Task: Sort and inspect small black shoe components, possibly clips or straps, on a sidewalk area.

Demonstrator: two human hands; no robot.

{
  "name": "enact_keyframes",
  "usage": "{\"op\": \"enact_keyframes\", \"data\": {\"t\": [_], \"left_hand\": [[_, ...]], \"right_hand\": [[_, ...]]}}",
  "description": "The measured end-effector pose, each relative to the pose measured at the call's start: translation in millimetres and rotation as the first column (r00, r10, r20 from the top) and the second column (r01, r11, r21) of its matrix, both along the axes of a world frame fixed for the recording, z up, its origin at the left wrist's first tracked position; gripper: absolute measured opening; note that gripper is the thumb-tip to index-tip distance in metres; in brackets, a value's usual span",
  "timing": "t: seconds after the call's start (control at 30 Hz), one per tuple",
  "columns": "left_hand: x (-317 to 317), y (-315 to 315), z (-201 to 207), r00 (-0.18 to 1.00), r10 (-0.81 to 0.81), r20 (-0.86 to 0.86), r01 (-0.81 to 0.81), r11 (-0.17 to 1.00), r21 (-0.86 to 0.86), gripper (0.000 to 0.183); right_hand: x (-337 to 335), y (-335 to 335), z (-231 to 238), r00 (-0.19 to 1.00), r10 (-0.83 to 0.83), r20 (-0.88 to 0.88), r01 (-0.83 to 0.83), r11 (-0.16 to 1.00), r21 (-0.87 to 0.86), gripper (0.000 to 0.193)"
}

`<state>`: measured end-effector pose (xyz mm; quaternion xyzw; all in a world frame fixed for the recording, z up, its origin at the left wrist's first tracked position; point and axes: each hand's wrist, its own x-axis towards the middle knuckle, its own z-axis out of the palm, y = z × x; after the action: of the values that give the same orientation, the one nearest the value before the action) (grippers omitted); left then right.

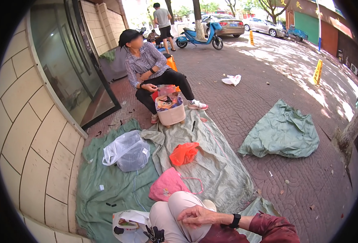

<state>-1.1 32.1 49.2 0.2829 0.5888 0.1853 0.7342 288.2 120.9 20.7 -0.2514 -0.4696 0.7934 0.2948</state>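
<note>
My right hand (196,217) rests across my knees, palm inward, with the fingers loosely bent and no object visible in them. A black band circles its wrist. My left hand does not show. Beside my left leg lies a bunch of small black pieces (155,234), their kind unclear. Next to it stands a white plastic bag (126,222) with things inside. A pink cloth bag (170,185) with a thin strap lies just past my knees. Farther off are an orange-red plastic bag (184,153) and a clear plastic bag (131,152) holding dark contents.
Green woven sheets (118,184) cover the paving. A person (148,60) in a dark cap sits opposite behind a light bin (170,115), holding something small. Another green sheet (282,131) lies rightward. A tiled wall and glass door (67,60) border the left; a blue scooter (199,36) stands beyond.
</note>
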Motion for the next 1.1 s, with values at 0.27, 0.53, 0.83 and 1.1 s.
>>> {"op": "enact_keyframes", "data": {"t": [0.27,0.53,0.83,1.1], "left_hand": [[6,0,11,1.000,0.001,-0.003,-0.001,1.000,0.022,0.025],[8,4,14,0.999,-0.044,-0.013,0.044,0.998,0.053,0.027],[30,7,19,0.997,-0.013,0.077,-0.002,0.982,0.189,0.026],[67,65,13,0.962,-0.255,0.096,0.192,0.885,0.425,0.030]], "right_hand": [[-3,1,-3,1.000,-0.008,0.017,0.009,1.000,-0.015,0.022],[0,3,-2,0.999,-0.008,0.051,0.008,1.000,-0.002,0.023],[-6,-9,5,0.993,-0.024,0.118,0.020,0.999,0.034,0.022],[-10,-11,17,0.958,-0.204,0.200,0.197,0.979,0.056,0.023]]}}
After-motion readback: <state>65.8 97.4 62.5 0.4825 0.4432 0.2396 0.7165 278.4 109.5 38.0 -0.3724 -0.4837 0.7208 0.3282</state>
